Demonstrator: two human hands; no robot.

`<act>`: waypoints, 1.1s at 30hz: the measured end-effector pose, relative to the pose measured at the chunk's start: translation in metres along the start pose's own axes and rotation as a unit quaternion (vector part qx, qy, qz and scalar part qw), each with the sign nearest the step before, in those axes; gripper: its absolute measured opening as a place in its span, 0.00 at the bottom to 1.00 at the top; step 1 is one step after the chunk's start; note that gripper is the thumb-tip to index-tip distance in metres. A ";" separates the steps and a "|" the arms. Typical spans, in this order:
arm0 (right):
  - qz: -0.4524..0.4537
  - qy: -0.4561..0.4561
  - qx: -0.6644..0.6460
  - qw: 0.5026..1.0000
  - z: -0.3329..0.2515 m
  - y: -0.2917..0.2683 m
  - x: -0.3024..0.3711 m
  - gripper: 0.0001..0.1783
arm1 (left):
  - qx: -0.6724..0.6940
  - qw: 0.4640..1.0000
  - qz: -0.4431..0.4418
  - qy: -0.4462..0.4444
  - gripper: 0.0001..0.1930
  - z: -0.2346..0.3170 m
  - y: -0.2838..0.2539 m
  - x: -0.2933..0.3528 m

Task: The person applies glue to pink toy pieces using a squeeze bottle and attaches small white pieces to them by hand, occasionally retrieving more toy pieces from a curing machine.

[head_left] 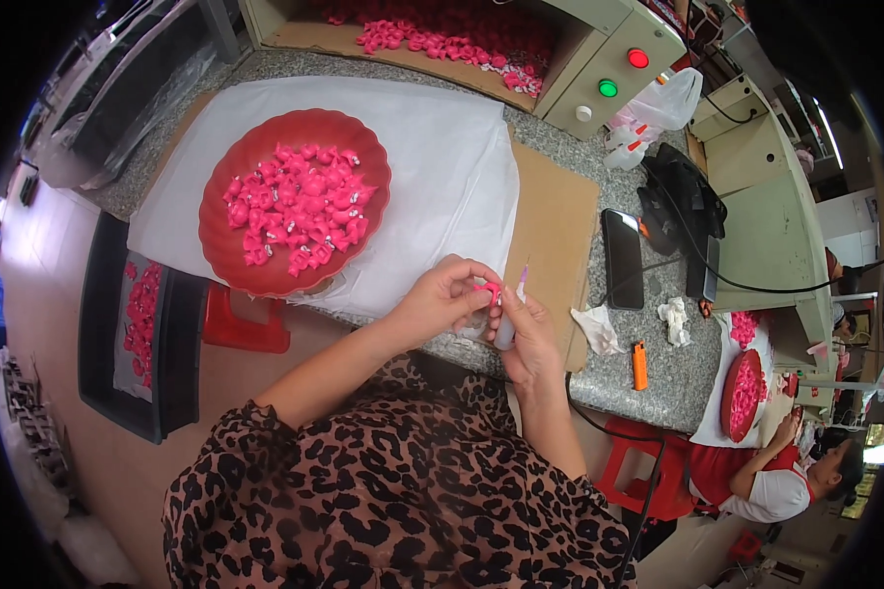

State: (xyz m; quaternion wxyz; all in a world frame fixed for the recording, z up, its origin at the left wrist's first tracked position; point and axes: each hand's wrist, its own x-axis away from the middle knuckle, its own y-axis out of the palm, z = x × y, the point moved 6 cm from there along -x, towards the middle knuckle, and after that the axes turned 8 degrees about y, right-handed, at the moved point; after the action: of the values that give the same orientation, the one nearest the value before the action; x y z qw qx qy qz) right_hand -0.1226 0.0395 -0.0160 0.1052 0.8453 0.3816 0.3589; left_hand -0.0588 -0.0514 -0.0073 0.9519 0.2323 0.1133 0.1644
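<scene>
Over the front edge of the bench my two hands meet. Between the fingertips of my left hand (449, 296) is a small pink figurine (489, 293). My right hand (530, 334) closes round a small white squeeze bottle (506, 332) with a purple-based needle tip (524, 278) pointing up; its fingertips also come up against the figurine. To the left of my hands a red scalloped tray (216, 245) holds many similar pink pieces (300, 201), some with small white parts. Fingers hide most of the figurine.
White paper (442, 147) and cardboard (550, 206) cover the bench. At the right lie a phone (623, 260), an orange lighter (639, 365) and crumpled tissues (597, 329). A machine with lit buttons (607, 88) stands behind. A dark bin (182, 344) is at left; a co-worker (771, 481) sits right.
</scene>
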 end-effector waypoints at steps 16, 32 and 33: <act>0.030 -0.065 0.020 0.997 0.004 0.005 0.006 0.11 | 0.033 0.997 -0.027 -0.066 0.11 -0.009 0.021 0.008; 0.029 -0.082 0.018 0.996 0.004 0.003 0.004 0.11 | 0.034 0.995 -0.015 -0.089 0.09 -0.017 0.018 0.007; 0.012 -0.078 0.021 0.997 0.007 0.005 0.004 0.11 | 0.020 0.996 -0.015 -0.080 0.08 -0.015 0.018 0.008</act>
State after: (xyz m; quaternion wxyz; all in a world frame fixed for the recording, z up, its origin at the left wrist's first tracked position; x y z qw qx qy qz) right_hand -0.1131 0.0393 -0.0163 0.1123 0.8773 0.3692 0.2852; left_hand -0.0607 -0.0270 -0.0123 0.9554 0.2623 0.0438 0.1283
